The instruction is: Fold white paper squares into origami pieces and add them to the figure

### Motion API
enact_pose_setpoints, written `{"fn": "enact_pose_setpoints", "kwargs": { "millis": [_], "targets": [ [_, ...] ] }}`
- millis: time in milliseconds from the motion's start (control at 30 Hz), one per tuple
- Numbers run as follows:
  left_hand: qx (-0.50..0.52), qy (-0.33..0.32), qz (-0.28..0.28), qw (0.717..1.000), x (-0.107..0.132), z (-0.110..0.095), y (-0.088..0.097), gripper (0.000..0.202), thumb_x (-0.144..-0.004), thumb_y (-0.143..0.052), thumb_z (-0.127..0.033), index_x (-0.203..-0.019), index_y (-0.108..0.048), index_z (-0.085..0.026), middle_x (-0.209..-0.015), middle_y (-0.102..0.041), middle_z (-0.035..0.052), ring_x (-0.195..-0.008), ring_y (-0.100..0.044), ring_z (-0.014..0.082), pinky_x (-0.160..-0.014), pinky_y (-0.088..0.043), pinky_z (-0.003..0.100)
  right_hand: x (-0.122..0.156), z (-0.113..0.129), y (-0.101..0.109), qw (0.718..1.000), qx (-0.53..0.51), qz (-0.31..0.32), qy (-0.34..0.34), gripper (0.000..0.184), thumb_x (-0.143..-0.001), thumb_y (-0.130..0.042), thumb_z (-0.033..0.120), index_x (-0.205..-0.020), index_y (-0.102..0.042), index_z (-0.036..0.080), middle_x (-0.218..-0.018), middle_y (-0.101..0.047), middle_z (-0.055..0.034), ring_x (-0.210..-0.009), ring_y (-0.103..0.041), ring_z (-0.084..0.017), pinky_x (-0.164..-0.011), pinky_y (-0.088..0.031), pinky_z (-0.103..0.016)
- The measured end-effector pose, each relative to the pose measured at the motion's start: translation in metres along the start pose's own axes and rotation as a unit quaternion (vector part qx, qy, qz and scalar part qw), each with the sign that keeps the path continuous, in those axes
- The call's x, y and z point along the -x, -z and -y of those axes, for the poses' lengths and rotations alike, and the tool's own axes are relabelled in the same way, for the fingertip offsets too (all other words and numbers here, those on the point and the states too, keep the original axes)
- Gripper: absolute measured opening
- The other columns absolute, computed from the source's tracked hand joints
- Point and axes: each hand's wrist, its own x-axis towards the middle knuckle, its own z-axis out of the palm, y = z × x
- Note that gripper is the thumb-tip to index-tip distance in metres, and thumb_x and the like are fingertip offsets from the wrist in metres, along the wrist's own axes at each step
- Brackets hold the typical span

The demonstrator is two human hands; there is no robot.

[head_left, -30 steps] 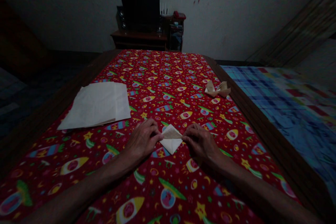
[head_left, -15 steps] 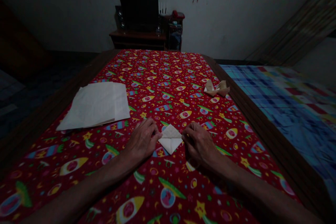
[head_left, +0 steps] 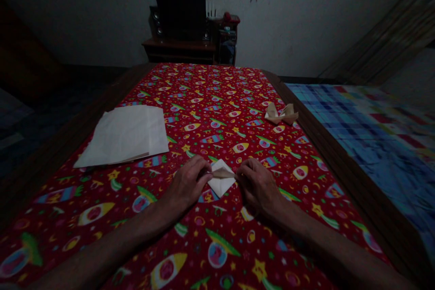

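Note:
A small diamond of folded paper (head_left: pixel 221 186) lies on the red patterned cloth between my hands. Its middle slit gapes a little, showing a darker inside. My left hand (head_left: pixel 192 179) pinches its left corner between thumb and fingers. At the opposite corner, my right hand (head_left: pixel 258 181) pinches the paper with its fingers curled in. Both hands rest low over the cloth.
A stack of pale paper sheets (head_left: pixel 127 133) lies to the left. Toward the right edge stands a folded paper piece (head_left: pixel 281 114). The red cloth (head_left: pixel 217 222) covers the table, whose brown edge (head_left: pixel 326 163) shows. A monitor (head_left: pixel 180 14) stands on a desk beyond.
My left hand has moved slightly right, pushing its corner inward. The paper's middle slit, flat before, has opened. My right hand stays nearly still.

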Motion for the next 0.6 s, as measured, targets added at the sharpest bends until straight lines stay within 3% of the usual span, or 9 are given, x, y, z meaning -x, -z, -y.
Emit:
{"fn": "enact_pose_setpoints", "kwargs": {
  "millis": [100,233,367,467,600],
  "targets": [
    [-0.009,-0.029,0.000,1.000,-0.0032,0.0028,0.0055,0.010,-0.084,-0.053,-0.010,-0.077,-0.053,-0.017,-0.077,-0.055,0.0003,-0.073,-0.055,0.0138,-0.065,-0.045,0.025,-0.0028,-0.0006,0.0022,0.994,0.086,-0.022,0.056,0.015,-0.089,-0.045,0.017,-0.080,-0.057,0.016,-0.081,-0.055,-0.0078,-0.072,-0.045,-0.018,-0.061,-0.037,-0.030],
    [-0.051,-0.071,0.028,0.996,-0.0033,0.0020,0.0091,0.011,-0.089,-0.047,-0.011,-0.082,-0.054,-0.017,-0.085,-0.057,0.0034,-0.082,-0.054,0.0164,-0.073,-0.046,0.029,-0.0072,-0.0030,0.0057,0.979,0.171,-0.024,0.104,0.018,-0.091,-0.043,0.016,-0.086,-0.061,0.015,-0.086,-0.060,-0.0100,-0.077,-0.046,-0.021,-0.066,-0.038,-0.033],
    [-0.091,-0.099,0.060,0.989,0.0012,0.0015,0.0088,0.014,-0.092,-0.043,-0.016,-0.085,-0.056,-0.016,-0.087,-0.058,0.0051,-0.082,-0.053,0.0172,-0.072,-0.046,0.029,-0.0061,-0.0061,0.0042,0.984,0.140,-0.013,0.112,0.019,-0.092,-0.045,0.021,-0.104,-0.059,0.016,-0.092,-0.060,-0.0102,-0.081,-0.048,-0.021,-0.069,-0.041,-0.033],
    [-0.118,-0.117,0.067,0.984,0.0041,0.0024,0.0087,0.016,-0.093,-0.042,-0.019,-0.087,-0.057,-0.016,-0.088,-0.058,0.0062,-0.083,-0.053,0.0181,-0.073,-0.045,0.030,-0.0060,-0.0063,0.0008,0.982,0.122,-0.012,0.145,0.034,-0.091,-0.048,0.020,-0.125,-0.048,0.017,-0.104,-0.058,-0.0126,-0.090,-0.049,-0.022,-0.076,-0.043,-0.035],
    [-0.135,-0.128,0.065,0.980,0.0045,0.0024,0.0083,0.020,-0.095,-0.040,-0.022,-0.087,-0.057,-0.016,-0.088,-0.058,0.0060,-0.084,-0.052,0.0178,-0.075,-0.045,0.031,-0.0105,-0.0049,-0.0028,0.979,0.090,0.010,0.181,0.030,-0.090,-0.048,0.017,-0.120,-0.053,0.019,-0.105,-0.058,-0.0111,-0.091,-0.050,-0.021,-0.075,-0.042,-0.035]
  ]
}}
